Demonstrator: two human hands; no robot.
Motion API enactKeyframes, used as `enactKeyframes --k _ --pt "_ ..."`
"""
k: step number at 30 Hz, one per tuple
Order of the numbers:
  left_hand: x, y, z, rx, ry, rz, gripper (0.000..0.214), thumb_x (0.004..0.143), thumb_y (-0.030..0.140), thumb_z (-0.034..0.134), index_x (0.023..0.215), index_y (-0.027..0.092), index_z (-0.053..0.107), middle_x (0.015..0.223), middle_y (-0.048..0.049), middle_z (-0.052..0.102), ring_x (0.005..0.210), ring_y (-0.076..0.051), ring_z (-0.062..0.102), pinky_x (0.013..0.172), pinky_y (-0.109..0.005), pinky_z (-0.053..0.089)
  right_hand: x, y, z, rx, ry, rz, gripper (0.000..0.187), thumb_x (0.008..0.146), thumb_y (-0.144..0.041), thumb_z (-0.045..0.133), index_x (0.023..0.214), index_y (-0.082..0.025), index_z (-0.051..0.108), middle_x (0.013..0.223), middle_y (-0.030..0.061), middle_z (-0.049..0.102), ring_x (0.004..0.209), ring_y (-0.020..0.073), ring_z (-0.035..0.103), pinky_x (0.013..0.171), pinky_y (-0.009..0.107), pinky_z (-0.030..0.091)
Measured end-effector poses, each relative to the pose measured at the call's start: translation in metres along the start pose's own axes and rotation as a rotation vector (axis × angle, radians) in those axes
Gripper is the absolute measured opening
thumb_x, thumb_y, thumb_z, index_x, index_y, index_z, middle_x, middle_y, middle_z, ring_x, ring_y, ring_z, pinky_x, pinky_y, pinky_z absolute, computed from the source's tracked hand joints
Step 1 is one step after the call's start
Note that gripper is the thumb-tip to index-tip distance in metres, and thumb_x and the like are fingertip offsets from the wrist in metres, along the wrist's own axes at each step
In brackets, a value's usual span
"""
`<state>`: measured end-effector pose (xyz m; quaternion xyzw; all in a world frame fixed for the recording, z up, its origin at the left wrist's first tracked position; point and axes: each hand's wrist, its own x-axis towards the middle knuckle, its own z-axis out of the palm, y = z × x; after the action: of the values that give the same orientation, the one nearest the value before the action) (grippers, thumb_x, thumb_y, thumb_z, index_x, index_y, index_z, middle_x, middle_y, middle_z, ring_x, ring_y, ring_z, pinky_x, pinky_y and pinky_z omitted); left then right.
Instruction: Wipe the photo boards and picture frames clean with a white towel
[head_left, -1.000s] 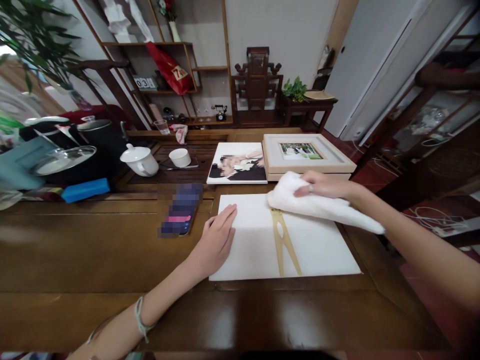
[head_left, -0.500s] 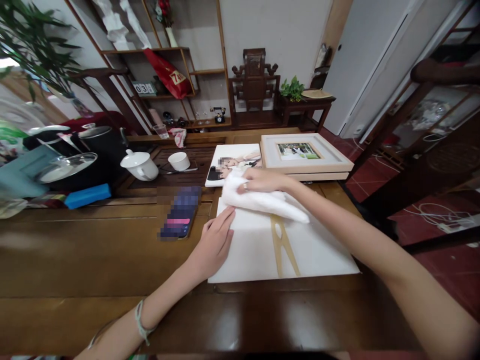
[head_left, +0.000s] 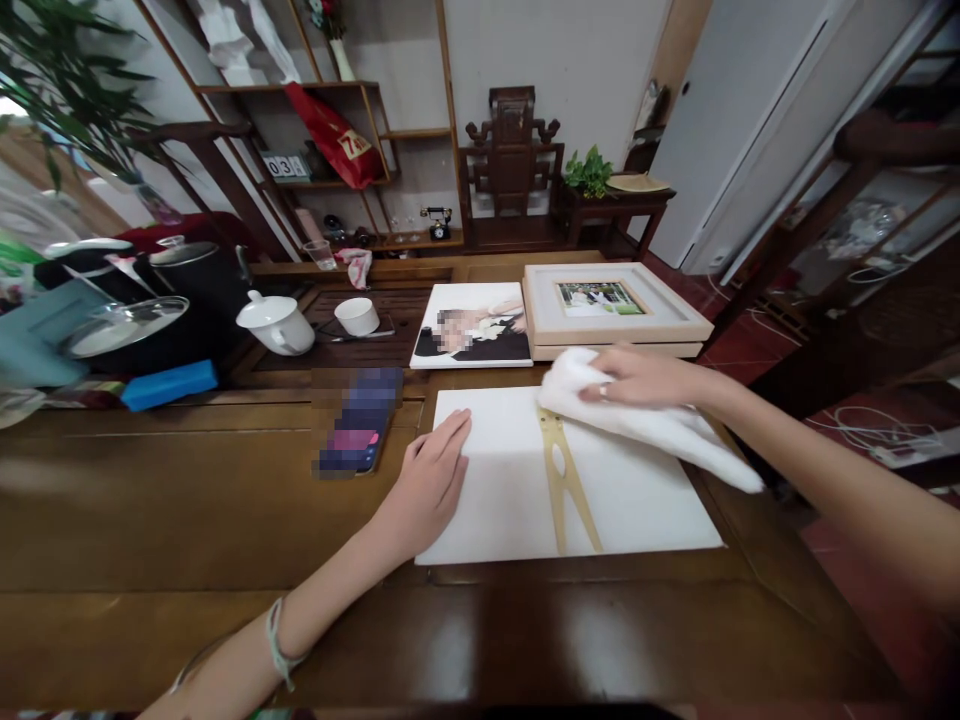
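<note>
A white board [head_left: 495, 480] lies flat on the brown wooden table, with a gold, A-shaped stand piece [head_left: 559, 490] on its face. My left hand [head_left: 431, 485] rests on the board's left edge, fingers stretched out and holding nothing. Over the board's far right part, my right hand [head_left: 637, 378] grips a folded white cloth [head_left: 622, 415], one end of which trails past the right edge. The cloth covers the board's far right corner. Just beyond the board lies a photo print panel [head_left: 480, 335], its picture partly blurred.
Right of the panel sits a stack of pale wooden frames [head_left: 619, 345] with a photo inside. A phone [head_left: 364, 420] lies left of the board. Farther left are a white lidded cup [head_left: 276, 325], a small white bowl [head_left: 357, 317], a blue block [head_left: 171, 386] and a dark pot [head_left: 135, 335].
My right hand has swept the cloth rightward across the board's far side, uncovering its far left corner, the photo panel and the stand piece's top. My left hand has stayed in place.
</note>
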<state>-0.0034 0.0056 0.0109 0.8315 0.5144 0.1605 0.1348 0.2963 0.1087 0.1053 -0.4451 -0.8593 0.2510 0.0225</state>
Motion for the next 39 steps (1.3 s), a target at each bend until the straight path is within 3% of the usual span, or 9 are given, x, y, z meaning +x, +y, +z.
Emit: enactKeyframes --k 4,8,11,15,19,27,33,36,39 --pt "0.001 0.001 0.000 0.027 -0.011 -0.015 0.048 0.101 0.024 0.023 0.148 0.015 0.028 0.156 -0.0155 0.032 0.145 -0.024 0.026 0.112 -0.045 0.026 -0.039 0.025 -0.001 -0.004 -0.002 0.062 0.034 0.085 -0.044 0.042 0.063 -0.019 0.044 0.067 0.0012 0.051 0.063 0.0154 0.049 0.063 0.031 0.033" --pt "0.001 0.001 0.000 0.029 -0.011 -0.016 0.049 0.101 0.024 0.024 0.149 0.017 0.028 0.155 -0.0147 0.032 0.145 -0.025 0.027 0.112 -0.045 0.027 -0.053 0.021 0.014 -0.148 0.055 -0.026 0.031 0.085 -0.046 0.050 0.068 -0.021 0.047 0.071 0.0028 0.054 0.071 0.0205 0.052 0.068 0.035 0.038" --pt "0.001 0.001 -0.001 0.023 -0.007 -0.009 0.048 0.101 0.024 0.024 0.149 0.018 0.027 0.156 -0.0144 0.032 0.145 -0.025 0.027 0.112 -0.045 0.027 -0.051 0.013 0.029 -0.248 0.083 -0.157 0.010 0.084 -0.029 0.054 0.080 -0.020 0.055 0.102 0.0110 0.062 0.098 0.0266 0.057 0.083 0.040 0.042" --pt "0.001 0.001 -0.002 0.019 -0.010 -0.012 0.048 0.102 0.025 0.025 0.149 0.019 0.028 0.156 -0.0136 0.032 0.145 -0.024 0.028 0.112 -0.044 0.027 -0.045 0.011 0.042 -0.315 0.073 -0.268 0.018 0.076 -0.012 0.055 0.092 -0.018 0.062 0.146 0.0143 0.043 0.142 0.0334 0.024 0.111 0.061 0.018" --pt "0.001 0.002 -0.002 0.035 -0.023 -0.018 0.048 0.101 0.025 0.024 0.148 0.015 0.029 0.156 -0.0146 0.032 0.145 -0.024 0.028 0.112 -0.044 0.027 -0.059 0.007 0.045 -0.262 -0.027 -0.307 0.027 0.070 -0.006 0.054 0.092 -0.018 0.064 0.149 0.0103 0.042 0.146 0.0311 0.016 0.115 0.062 0.013" --pt "0.001 0.000 0.001 0.056 0.001 0.001 0.048 0.102 0.025 0.025 0.150 0.019 0.026 0.156 -0.0135 0.033 0.145 -0.025 0.028 0.111 -0.045 0.029 -0.133 -0.034 0.041 -0.063 -0.172 -0.385 0.050 0.053 0.001 0.046 0.094 -0.022 0.064 0.136 0.0052 0.058 0.139 0.0288 0.035 0.117 0.050 0.027" --pt "0.002 0.000 0.000 0.038 -0.010 -0.015 0.048 0.102 0.025 0.024 0.148 0.016 0.028 0.156 -0.0143 0.032 0.145 -0.024 0.027 0.113 -0.045 0.027 -0.085 -0.007 0.038 -0.088 -0.107 -0.262 0.034 0.058 -0.001 0.049 0.082 -0.019 0.064 0.153 0.0062 0.037 0.135 0.0307 0.042 0.106 0.042 0.042" --pt "0.001 0.001 -0.002 0.034 -0.022 -0.027 0.048 0.101 0.025 0.024 0.148 0.016 0.029 0.155 -0.0145 0.033 0.145 -0.024 0.027 0.113 -0.045 0.027 -0.054 0.014 0.036 -0.135 -0.051 -0.316 0.029 0.063 -0.004 0.053 0.085 -0.019 0.064 0.152 0.0068 0.038 0.140 0.0294 0.033 0.112 0.044 0.033" --pt "0.001 0.002 -0.002 0.037 -0.023 -0.030 0.048 0.101 0.025 0.024 0.148 0.016 0.029 0.155 -0.0146 0.033 0.145 -0.024 0.028 0.112 -0.046 0.028 -0.047 0.020 0.038 -0.162 -0.030 -0.358 0.025 0.066 -0.007 0.057 0.085 -0.020 0.065 0.144 0.0060 0.049 0.143 0.0291 0.028 0.117 0.050 0.021"
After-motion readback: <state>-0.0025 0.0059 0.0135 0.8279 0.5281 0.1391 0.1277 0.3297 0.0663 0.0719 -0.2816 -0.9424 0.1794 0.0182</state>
